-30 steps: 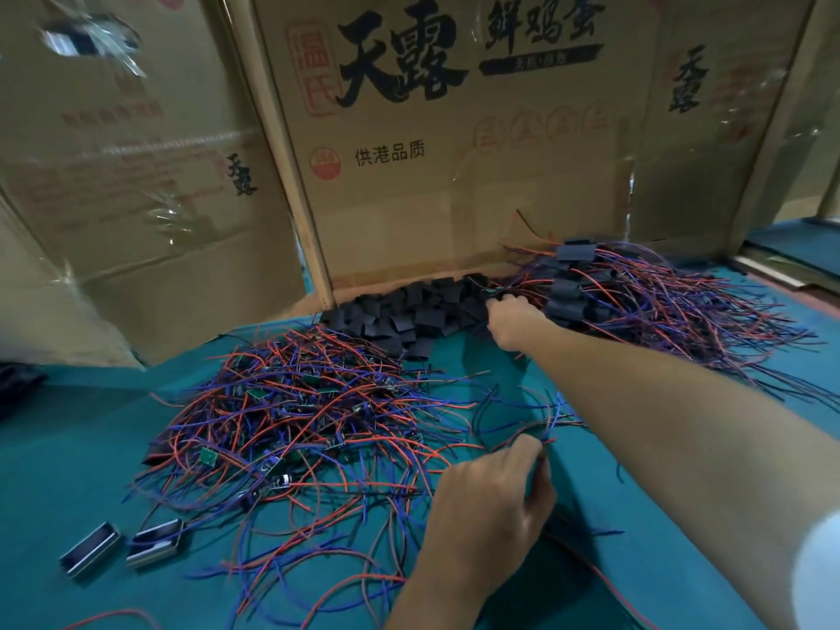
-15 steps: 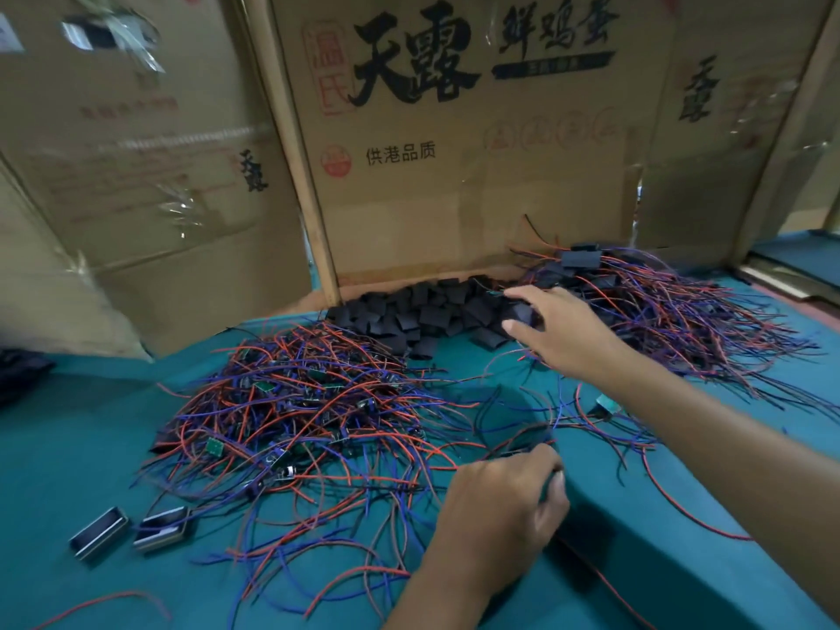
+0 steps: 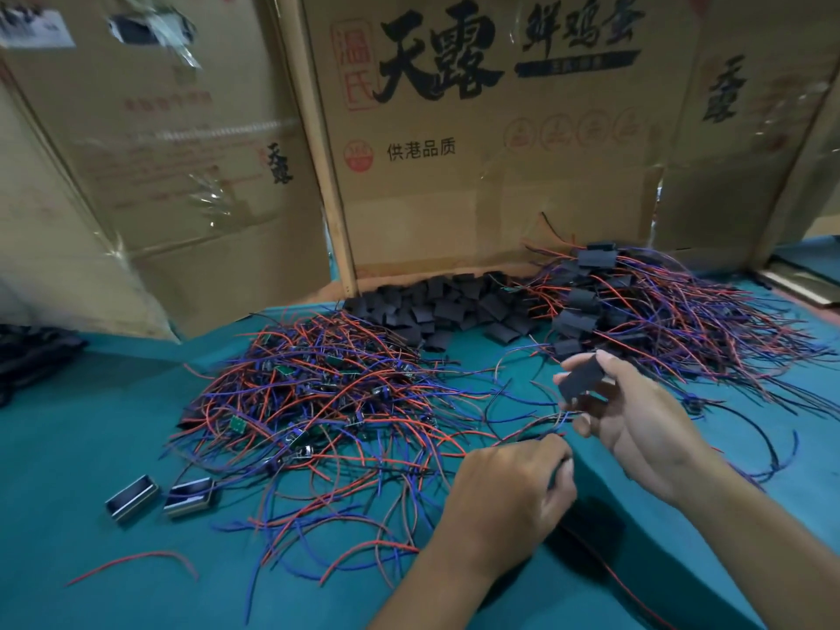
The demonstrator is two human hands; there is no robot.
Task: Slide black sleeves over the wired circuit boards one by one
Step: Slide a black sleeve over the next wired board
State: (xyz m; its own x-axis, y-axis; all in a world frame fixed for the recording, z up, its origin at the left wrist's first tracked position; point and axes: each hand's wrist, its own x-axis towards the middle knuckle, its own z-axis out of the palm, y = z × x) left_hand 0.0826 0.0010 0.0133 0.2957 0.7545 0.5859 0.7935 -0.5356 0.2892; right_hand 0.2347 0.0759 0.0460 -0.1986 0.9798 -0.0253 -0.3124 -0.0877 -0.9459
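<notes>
My right hand [image 3: 636, 411] pinches a flat black sleeve [image 3: 581, 378] between thumb and fingers, just above the green table. My left hand [image 3: 513, 493] sits lower and nearer, fingers curled round the red and blue wires [image 3: 541, 425] of one board; the board itself is hidden in the hand. A heap of bare wired circuit boards [image 3: 318, 393] lies to the left. Loose black sleeves [image 3: 445, 306] are piled at the back by the cardboard. Sleeved boards [image 3: 636, 306] with their wires lie at the back right.
Cardboard boxes [image 3: 454, 152] wall off the back of the green table [image 3: 91, 447]. Two small metal-framed blocks [image 3: 159, 495] lie at the front left. A stray red wire [image 3: 132, 561] lies near the front edge. Dark items [image 3: 32, 356] sit at the far left.
My right hand has drawn back from the sleeve pile toward me, now holding one black sleeve near the left hand. The left hand has stayed on the wires.
</notes>
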